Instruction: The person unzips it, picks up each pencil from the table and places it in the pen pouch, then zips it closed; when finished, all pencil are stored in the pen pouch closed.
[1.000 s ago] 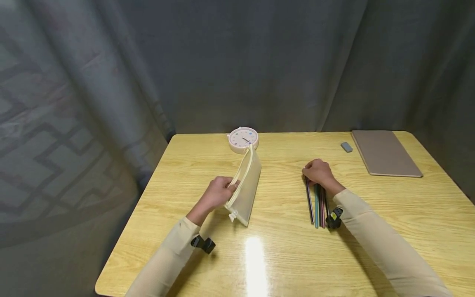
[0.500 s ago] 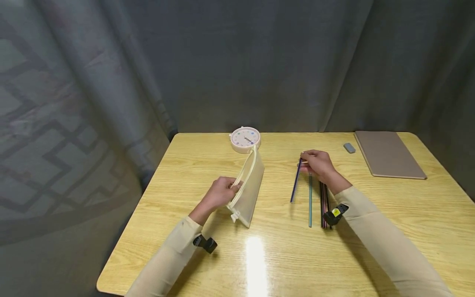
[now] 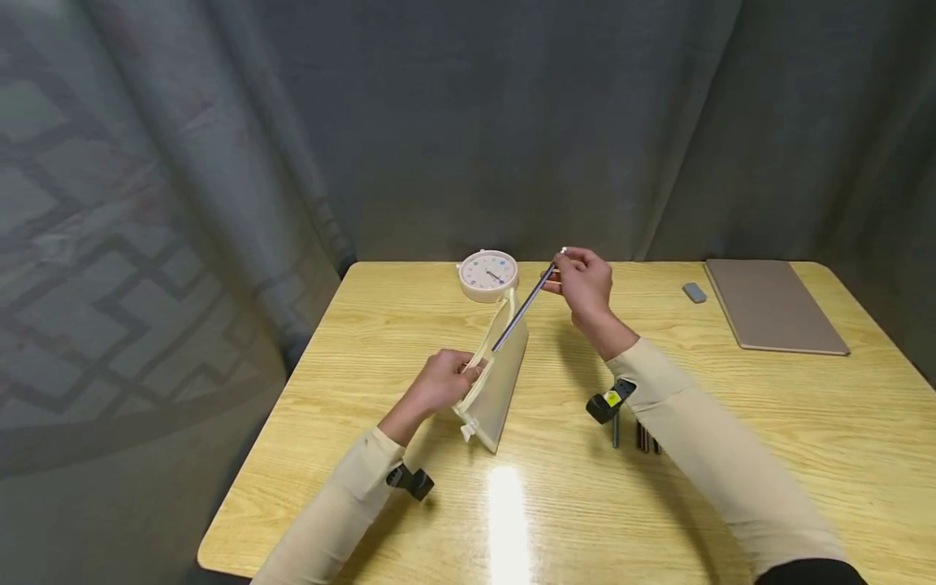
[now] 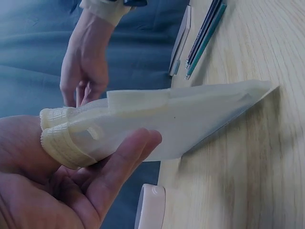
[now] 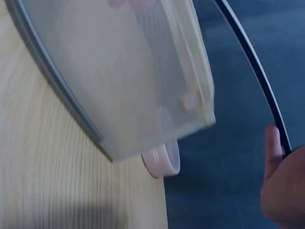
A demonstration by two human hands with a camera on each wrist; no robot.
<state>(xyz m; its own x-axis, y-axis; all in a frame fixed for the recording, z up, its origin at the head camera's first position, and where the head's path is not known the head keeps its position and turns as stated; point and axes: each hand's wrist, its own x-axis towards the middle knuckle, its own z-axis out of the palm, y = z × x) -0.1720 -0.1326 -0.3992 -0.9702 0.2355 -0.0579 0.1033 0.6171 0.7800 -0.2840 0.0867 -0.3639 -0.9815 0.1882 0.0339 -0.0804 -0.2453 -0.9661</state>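
A cream zip pouch (image 3: 504,390) stands upright on the table, its zipped mouth spread apart. My left hand (image 3: 444,380) grips the pouch by one side of the mouth, and its fingers bend round the zip edge in the left wrist view. My right hand (image 3: 588,286) pinches a dark blue pencil (image 3: 522,308) near its upper end. The pencil slants down to the left, its lower end right at the pouch's mouth. In the right wrist view the pencil (image 5: 252,57) runs up from the thumb beside the pouch (image 5: 105,71).
A teal pencil (image 3: 616,431) and several dark pencils (image 3: 643,439) lie partly hidden under the right forearm. Behind the pouch is a pale pink clock (image 3: 487,276). A grey eraser (image 3: 695,292) and a brown notebook (image 3: 775,305) lie at the back right.
My right hand has picked the dark blue pencil from the row and carried it up and left to the pouch. The teal pencil shifted aside. My left hand keeps holding the pouch.
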